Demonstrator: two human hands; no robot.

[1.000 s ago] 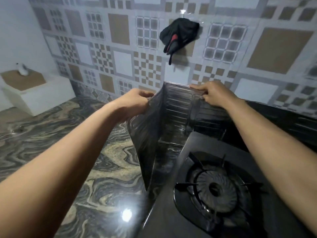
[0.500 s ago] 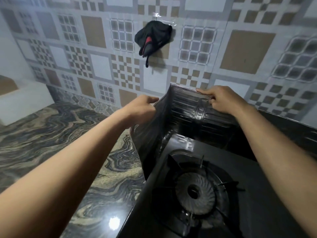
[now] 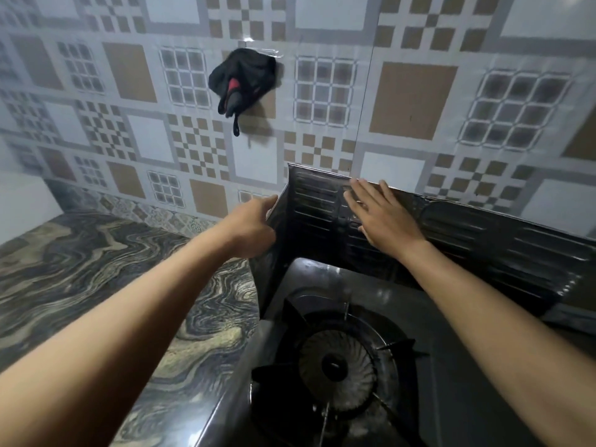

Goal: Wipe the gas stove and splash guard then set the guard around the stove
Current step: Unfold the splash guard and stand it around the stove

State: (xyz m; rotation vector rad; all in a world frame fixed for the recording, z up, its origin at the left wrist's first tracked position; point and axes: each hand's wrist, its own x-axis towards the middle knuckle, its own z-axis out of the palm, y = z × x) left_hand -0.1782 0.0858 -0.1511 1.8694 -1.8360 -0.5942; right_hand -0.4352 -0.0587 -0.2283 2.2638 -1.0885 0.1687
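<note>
Two bare forearms reached forward over the gas stove (image 3: pixel 467 398), which stood nearest, at the right part of the marbled tabletop (image 3: pixel 96 285). Its round burner (image 3: pixel 335 366) lay under a black pot stand, between the two arms.

Beyond the burner, the splash guard (image 3: pixel 483 240) stood upright around the stove's far left corner. One dark ribbed panel ran along the left side of the stove, and a longer panel ran behind it, close to the wall.

The left hand (image 3: pixel 248 230) was against the outer side of the left panel, near the top edge. Its fingers were mostly hidden by the panel, so I cannot tell if it pinched the edge or only touched it.

The right hand (image 3: pixel 383 217) was wide and flat. Its straight, spread fingers lay on the inner face of the back panel, with the fingertips at the top edge.

Farther back rose the tiled wall (image 3: pixel 412 98), with brown, grey and white squares. A black cloth (image 3: pixel 242 79) with a small red part hung on it, above and between the two hands.
</note>
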